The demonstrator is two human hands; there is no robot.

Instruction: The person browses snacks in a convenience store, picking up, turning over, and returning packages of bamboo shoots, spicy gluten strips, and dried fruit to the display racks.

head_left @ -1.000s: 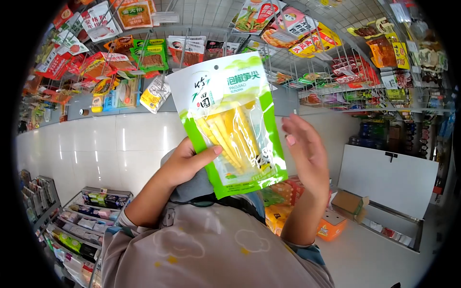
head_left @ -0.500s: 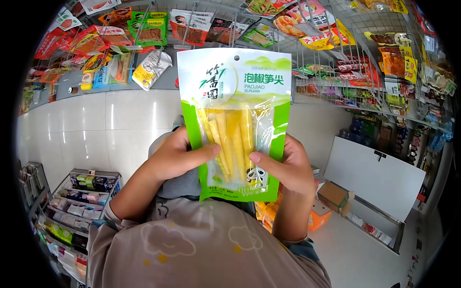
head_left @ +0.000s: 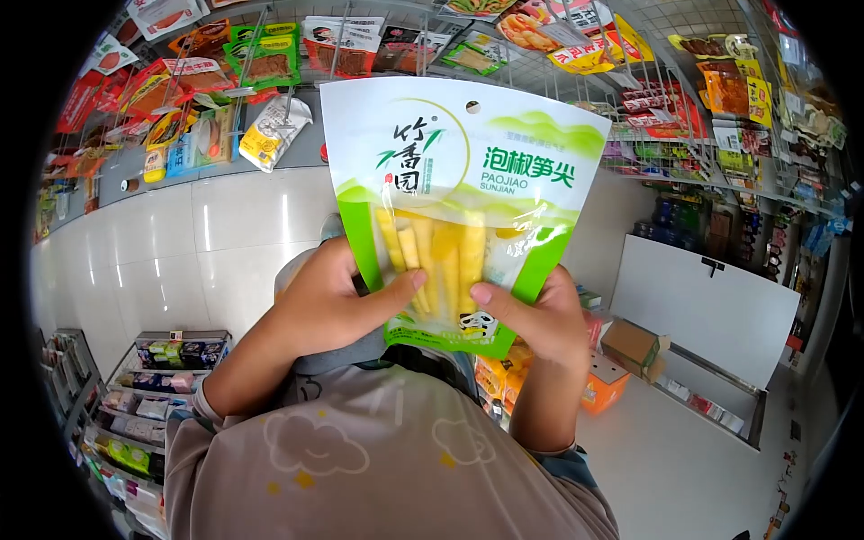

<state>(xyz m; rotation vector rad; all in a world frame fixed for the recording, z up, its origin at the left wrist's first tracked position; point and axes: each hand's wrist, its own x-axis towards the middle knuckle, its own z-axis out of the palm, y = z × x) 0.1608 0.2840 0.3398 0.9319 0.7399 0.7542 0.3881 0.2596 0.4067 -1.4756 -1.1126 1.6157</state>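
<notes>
A green and white packet of pickled bamboo shoots point(head_left: 454, 202) is held up in front of my body, its printed front facing me. Through its clear window I see yellow shoots, with a small panda printed near the lower right. My left hand point(head_left: 337, 297) grips the left edge, thumb lying across the front. On the opposite edge, my right hand point(head_left: 535, 315) is closed the same way, its thumb pressing the window. The fingers behind the packet are hidden. The packet's top leans toward the camera.
Wire racks of hanging snack packets point(head_left: 342, 45) run across the back. A yellow and white packet point(head_left: 274, 133) lies at the shelf edge. Low shelves of boxed goods point(head_left: 148, 405) stand at left. At right are a white panel point(head_left: 706, 310), a cardboard box point(head_left: 633, 348) and an orange box point(head_left: 605, 382).
The packet's top has tipped toward the camera and looks wider, and its lower edge has risen a little. Both hands keep their hold on its sides.
</notes>
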